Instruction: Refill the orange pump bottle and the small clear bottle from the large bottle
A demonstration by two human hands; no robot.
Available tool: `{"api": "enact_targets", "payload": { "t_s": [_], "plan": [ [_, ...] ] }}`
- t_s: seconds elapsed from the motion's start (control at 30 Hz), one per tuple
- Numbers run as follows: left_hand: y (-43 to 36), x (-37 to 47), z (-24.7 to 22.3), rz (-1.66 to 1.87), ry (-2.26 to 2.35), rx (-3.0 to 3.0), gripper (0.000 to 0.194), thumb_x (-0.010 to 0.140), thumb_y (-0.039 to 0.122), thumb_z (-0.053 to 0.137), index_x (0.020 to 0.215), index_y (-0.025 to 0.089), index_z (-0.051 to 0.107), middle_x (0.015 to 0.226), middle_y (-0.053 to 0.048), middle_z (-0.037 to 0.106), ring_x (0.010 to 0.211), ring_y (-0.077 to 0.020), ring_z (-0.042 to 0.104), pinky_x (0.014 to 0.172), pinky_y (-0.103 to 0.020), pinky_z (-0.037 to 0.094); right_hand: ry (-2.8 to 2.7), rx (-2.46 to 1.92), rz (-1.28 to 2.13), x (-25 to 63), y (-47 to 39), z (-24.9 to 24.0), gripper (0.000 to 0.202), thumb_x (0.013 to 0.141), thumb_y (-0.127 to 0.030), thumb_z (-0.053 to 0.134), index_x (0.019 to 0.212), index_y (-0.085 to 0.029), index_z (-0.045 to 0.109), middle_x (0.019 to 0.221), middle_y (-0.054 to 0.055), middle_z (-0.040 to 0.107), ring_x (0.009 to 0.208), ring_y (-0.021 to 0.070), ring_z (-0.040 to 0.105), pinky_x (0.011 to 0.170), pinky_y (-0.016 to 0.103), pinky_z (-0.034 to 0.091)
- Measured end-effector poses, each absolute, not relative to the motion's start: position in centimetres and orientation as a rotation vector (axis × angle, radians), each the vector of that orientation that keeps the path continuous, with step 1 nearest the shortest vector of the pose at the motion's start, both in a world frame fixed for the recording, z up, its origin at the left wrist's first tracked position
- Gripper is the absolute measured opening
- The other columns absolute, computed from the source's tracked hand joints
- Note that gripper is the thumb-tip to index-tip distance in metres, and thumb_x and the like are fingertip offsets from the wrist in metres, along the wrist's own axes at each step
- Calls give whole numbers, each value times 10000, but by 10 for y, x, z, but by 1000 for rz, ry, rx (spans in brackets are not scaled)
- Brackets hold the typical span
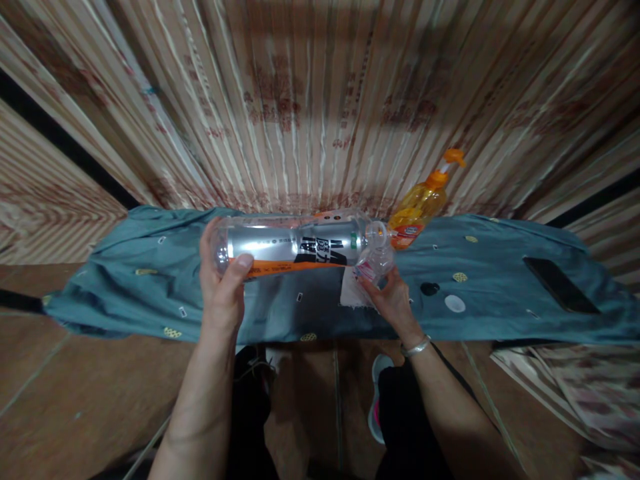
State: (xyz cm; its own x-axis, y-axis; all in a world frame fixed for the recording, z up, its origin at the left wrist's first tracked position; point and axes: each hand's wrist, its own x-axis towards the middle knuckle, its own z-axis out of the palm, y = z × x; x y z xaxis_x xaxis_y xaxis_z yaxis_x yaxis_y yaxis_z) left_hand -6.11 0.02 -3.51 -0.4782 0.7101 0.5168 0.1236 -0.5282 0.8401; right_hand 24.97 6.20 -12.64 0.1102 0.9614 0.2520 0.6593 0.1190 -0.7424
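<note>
My left hand [223, 287] is closed round the base of a large clear plastic bottle [295, 243] with a silver, black and orange label. The bottle lies nearly level in the air, its neck pointing right. At its mouth is a small clear plastic bottle [381, 257], gripped from below by the fingers of my right hand [393, 297]. The two openings meet or overlap; I cannot tell whether they touch. Whether liquid passes between them does not show. Partly hidden beneath the small bottle is a white cloth or paper piece [353, 292].
Behind and right stands an orange pump bottle [417, 210] of yellow liquid. On the teal cloth [270, 307] lie a white round disc [455, 304], a small black object [429, 289] and a dark phone [560, 285]. A pleated patterned curtain [310, 100] hangs behind.
</note>
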Motion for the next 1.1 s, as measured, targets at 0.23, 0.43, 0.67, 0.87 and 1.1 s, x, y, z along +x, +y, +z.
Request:
{"api": "enact_targets", "payload": {
  "t_s": [0.23,0.43,0.67,0.87,1.1],
  "plan": [
    [1,-59,-32,2109,1197,1334,653,736,618,918,1277,317,711,1348,-60,695,1316,-335,648,1207,-554,495,-1644,-1611,467,251,64,-131,524,824,-540,770,1204,-202,643,1068,162,825,965,359,797,852,493,634],
    [0,-57,-29,2124,1183,1280,625,704,606,940,1223,326,731,1298,-51,703,1303,-330,643,1191,-529,493,-1643,-1609,461,251,63,-132,479,826,-501,781,1192,-218,655,1050,164,821,961,371,802,852,508,636],
    [0,-58,-27,2077,1225,1335,628,727,646,907,1203,291,701,1291,-66,698,1252,-326,665,1147,-512,528,-1637,-1605,451,250,64,-130,479,821,-484,762,1195,-204,655,1078,171,829,985,365,800,869,493,627],
    [0,-60,-29,2064,1218,1300,639,719,625,913,1206,279,686,1258,-70,700,1197,-318,681,1116,-526,552,-1672,-1630,422,251,65,-132,546,826,-572,765,1180,-175,641,1035,173,810,944,365,799,827,464,617],
    [1,-63,-30,2058,1212,1281,626,699,607,927,1189,294,695,1236,-62,706,1181,-318,690,1114,-528,561,-1644,-1651,439,249,64,-132,541,813,-570,742,1177,-187,626,1039,177,810,959,372,796,848,463,606]
  ]
}}
